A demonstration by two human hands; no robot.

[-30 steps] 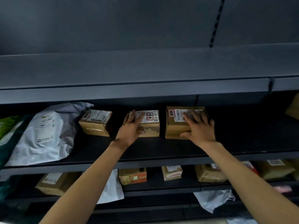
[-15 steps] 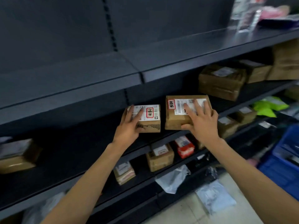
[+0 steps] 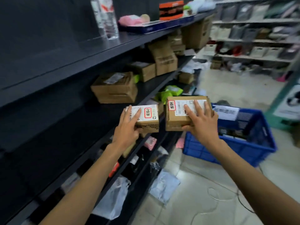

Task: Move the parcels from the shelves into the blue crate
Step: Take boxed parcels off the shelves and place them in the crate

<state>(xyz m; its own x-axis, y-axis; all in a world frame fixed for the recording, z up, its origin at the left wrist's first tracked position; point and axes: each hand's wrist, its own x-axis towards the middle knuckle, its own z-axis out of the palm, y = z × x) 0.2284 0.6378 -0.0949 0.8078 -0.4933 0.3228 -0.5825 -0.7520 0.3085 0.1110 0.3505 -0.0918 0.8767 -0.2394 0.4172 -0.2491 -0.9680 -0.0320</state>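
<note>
Parcels are held clear of the shelf (image 3: 68, 127), one in each hand: left hand (image 3: 127, 129) clasps the small box (image 3: 148, 119), right hand (image 3: 202, 125) clasps the bigger box (image 3: 177, 117). Beyond, the blue crate (image 3: 240, 148) sits on the floor.

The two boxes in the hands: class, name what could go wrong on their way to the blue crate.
1. Each hand grips one box alone: the left hand holds the small box, the right hand the larger box, so either might slip.
2. The blue crate already holds items, so a dropped box could land on them.
3. Bags on the floor could trip the person.
</note>
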